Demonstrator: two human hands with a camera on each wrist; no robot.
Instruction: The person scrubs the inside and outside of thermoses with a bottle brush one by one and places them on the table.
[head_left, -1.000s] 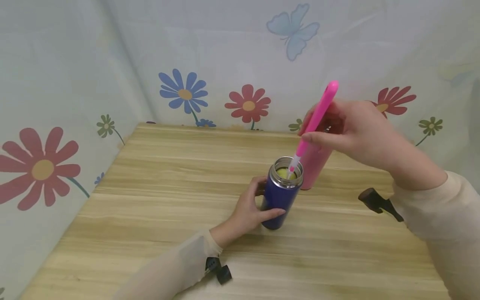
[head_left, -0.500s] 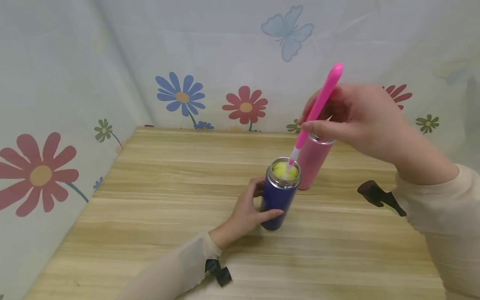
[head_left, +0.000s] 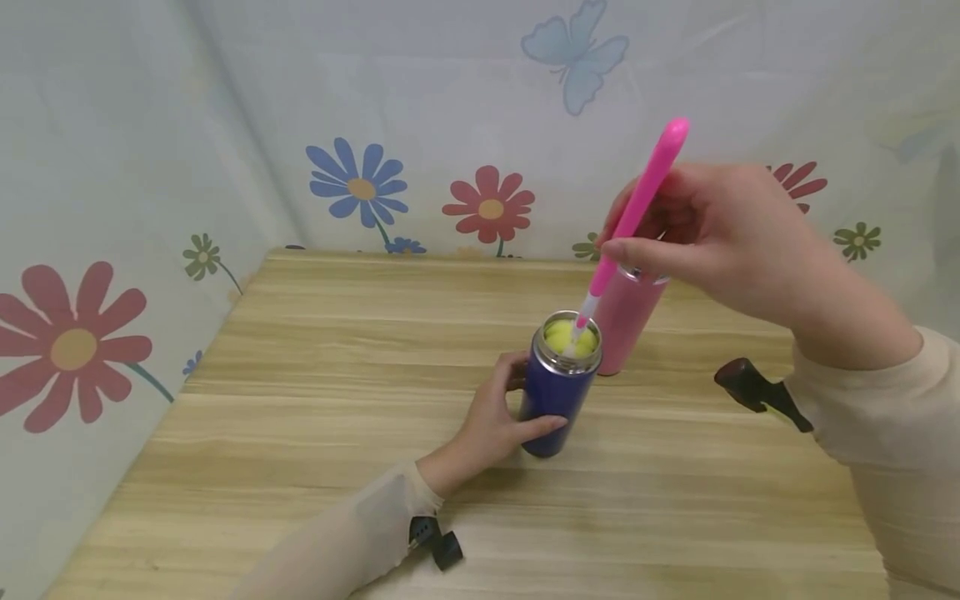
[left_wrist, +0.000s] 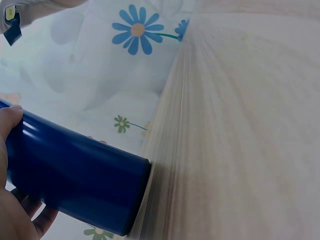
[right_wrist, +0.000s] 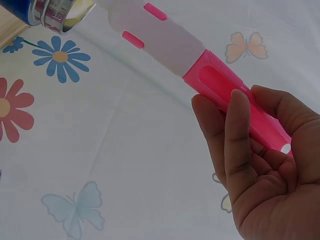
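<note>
My left hand (head_left: 483, 429) grips a dark blue metal bottle (head_left: 557, 400) around its side, thumb toward me. Lidless, the bottle leans slightly to the right, its base at the tabletop in the left wrist view. Between the fingers and thumb of my right hand (head_left: 738, 246) is the bright pink handle of a bottle brush (head_left: 651, 187). The handle slants down through a white neck to a yellow sponge head (head_left: 558, 336), which sits just inside the bottle's steel mouth. Its lower part is hidden in the bottle. In the right wrist view, fingertips pinch the pink handle (right_wrist: 225, 82).
A pink bottle (head_left: 628, 317) with a steel rim stands right behind the blue one, partly covered by the right hand and brush. The wooden table (head_left: 360, 333) meets a flower-printed curtain (head_left: 420, 92) at the back and left. Dark camera mounts hang from both sleeves.
My right hand has raised the brush, so the yellow sponge has come up toward the bottle's mouth and shows more. The left hand keeps its grip in about the same place.
</note>
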